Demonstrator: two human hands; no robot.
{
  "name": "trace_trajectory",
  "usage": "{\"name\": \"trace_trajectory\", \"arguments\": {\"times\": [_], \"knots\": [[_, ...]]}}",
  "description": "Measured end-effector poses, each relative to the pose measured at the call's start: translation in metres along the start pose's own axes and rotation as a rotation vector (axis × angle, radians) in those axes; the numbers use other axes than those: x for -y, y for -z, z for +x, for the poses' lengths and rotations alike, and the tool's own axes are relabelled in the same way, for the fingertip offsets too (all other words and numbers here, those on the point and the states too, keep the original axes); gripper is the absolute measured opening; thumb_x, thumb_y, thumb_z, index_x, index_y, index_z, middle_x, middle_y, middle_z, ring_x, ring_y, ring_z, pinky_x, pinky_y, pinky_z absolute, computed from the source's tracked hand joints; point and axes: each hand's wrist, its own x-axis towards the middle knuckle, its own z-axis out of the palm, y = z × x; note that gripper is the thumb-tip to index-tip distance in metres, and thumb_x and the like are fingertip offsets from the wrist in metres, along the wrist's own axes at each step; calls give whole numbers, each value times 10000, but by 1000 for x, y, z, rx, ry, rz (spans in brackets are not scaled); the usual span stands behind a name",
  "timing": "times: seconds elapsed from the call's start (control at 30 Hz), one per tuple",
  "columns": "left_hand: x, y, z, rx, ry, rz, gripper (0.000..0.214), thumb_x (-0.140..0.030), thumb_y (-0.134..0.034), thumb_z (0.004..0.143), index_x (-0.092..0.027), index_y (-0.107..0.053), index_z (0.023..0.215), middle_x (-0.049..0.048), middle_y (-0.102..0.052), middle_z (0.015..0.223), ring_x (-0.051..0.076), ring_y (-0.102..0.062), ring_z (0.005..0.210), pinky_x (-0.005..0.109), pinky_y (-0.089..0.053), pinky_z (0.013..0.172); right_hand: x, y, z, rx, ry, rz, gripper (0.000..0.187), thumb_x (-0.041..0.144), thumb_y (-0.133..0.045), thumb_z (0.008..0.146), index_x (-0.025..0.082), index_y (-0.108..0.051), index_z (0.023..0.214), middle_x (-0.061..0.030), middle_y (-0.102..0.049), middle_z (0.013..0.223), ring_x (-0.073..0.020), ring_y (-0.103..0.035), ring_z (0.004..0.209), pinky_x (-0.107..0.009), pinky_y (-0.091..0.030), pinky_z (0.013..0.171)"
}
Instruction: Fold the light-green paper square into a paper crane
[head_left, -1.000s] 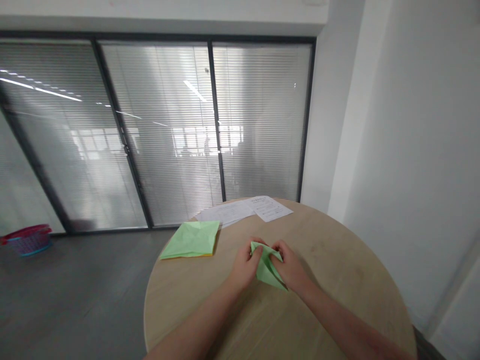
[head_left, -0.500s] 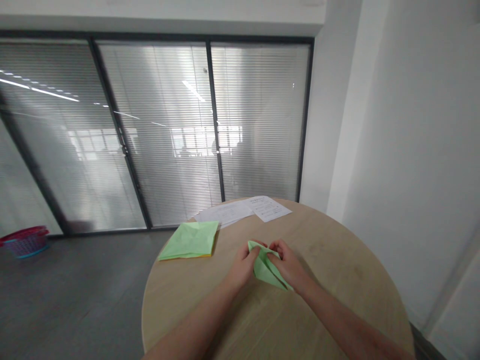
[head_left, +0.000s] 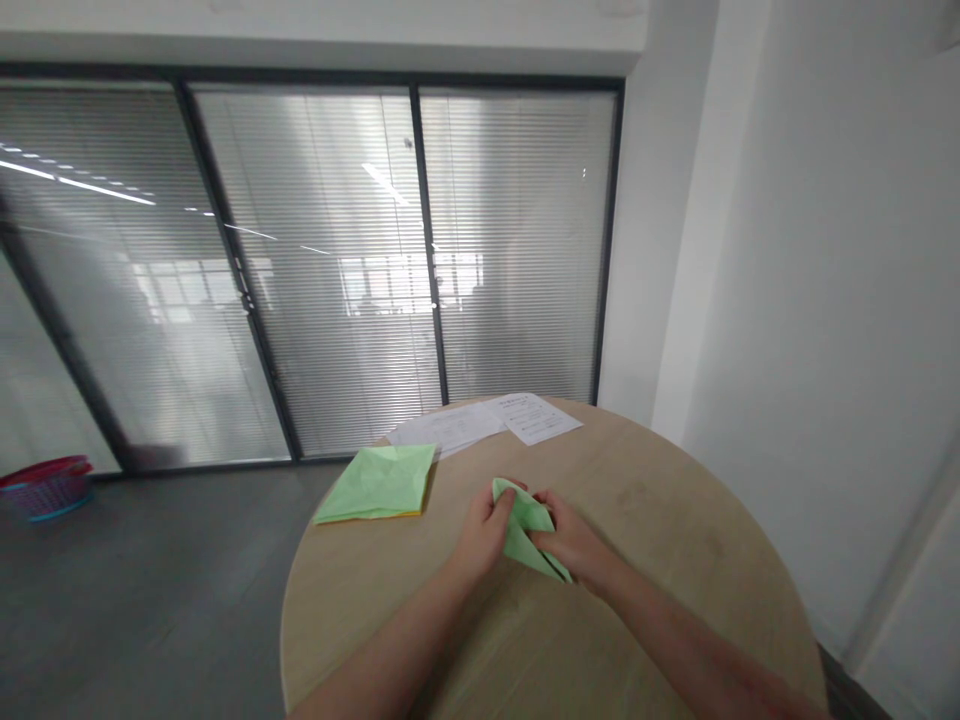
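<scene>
A small folded piece of green paper (head_left: 525, 530) lies on the round wooden table (head_left: 675, 560), held between both hands. My left hand (head_left: 484, 535) pinches its upper left corner, fingers closed on the paper. My right hand (head_left: 574, 545) presses and grips the paper's right side, fingers curled over it. Part of the paper is hidden under my right hand.
A stack of green paper sheets (head_left: 379, 482) lies at the table's far left edge. White printed sheets (head_left: 487, 420) rest at the far edge. Glass doors with blinds stand behind, a white wall is on the right, and a red basket (head_left: 41, 485) sits on the floor at left.
My right hand has slid inward and down over the green paper, and my left hand has closed in on its upper corner. The view has drifted slightly.
</scene>
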Motion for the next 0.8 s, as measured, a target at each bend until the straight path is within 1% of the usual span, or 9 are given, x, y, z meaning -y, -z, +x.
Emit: {"name": "trace_trajectory", "arguments": {"times": [0.1,0.17,0.33,0.47,0.63,0.8], "knots": [[1,1,1,-28,6,13,339,-482,-556,853,-177,-690,920,67,-709,871,223,-650,810,340,-518,767,4,-1,-3,32,-71,7,423,257,-641,713,264,-485,1106,-18,-673,912,-186,-626,622,-279,-462,504],[0,2,2,-43,6,15,332,-481,-567,843,-180,-690,909,62,-705,855,222,-646,795,344,-519,754,5,0,-4,33,-91,10,421,289,-633,732,270,-471,1121,-20,-663,925,-175,-609,589,-269,-450,462],[-2,3,2,-23,-11,38,315,-472,-556,846,-186,-680,891,48,-700,819,216,-643,766,333,-516,724,5,0,-3,14,-88,8,436,318,-620,755,271,-482,1166,-40,-657,975,-188,-626,654,-266,-467,462],[-2,4,1,11,-9,101,340,-487,-532,857,-176,-665,885,49,-696,794,214,-637,737,312,-506,674,8,-1,-4,-15,-112,-14,418,409,-605,799,266,-508,1180,-36,-647,936,-173,-613,629,-242,-442,436],[-2,5,2,20,-52,225,336,-453,-485,894,-175,-673,882,53,-708,842,212,-646,797,305,-501,740,14,-2,-6,-11,-142,-79,444,504,-565,866,249,-493,1223,-22,-616,885,-121,-549,547,-186,-365,378],[1,7,3,-5,-77,259,321,-419,-474,903,-178,-685,913,50,-709,839,211,-645,795,303,-494,733,12,0,-8,3,-99,-116,506,534,-608,858,256,-481,1261,-32,-629,950,-112,-542,557,-172,-335,363]]}}
